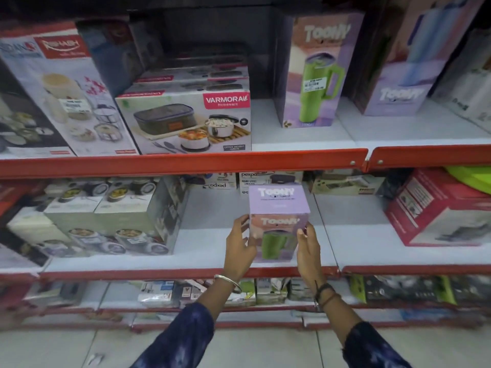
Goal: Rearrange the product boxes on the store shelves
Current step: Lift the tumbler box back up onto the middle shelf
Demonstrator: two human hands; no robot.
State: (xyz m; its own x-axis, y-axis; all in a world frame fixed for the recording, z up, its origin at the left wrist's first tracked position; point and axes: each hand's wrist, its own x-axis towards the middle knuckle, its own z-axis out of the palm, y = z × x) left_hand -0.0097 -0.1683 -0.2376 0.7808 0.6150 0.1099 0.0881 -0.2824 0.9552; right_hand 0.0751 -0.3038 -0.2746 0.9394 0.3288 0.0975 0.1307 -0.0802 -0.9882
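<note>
The lilac tumbler box (279, 221) stands upright near the front of the middle shelf (212, 245), held between both hands. The left hand (240, 243) presses its left edge, the right hand (308, 244) its right front corner, fingers (301, 233) curled lightly on it. Best to keep both sides squeezed evenly and the box level, clear of the red shelf lip (159, 273).

We had one view only, from the head, wide-angled, facing the store shelves (183, 163) square on and tipped downward. We stood close: both forearms reached into frame from the bottom edge, three shelf tiers filled the picture, floor tiles (79, 349) showed beneath.
</note>
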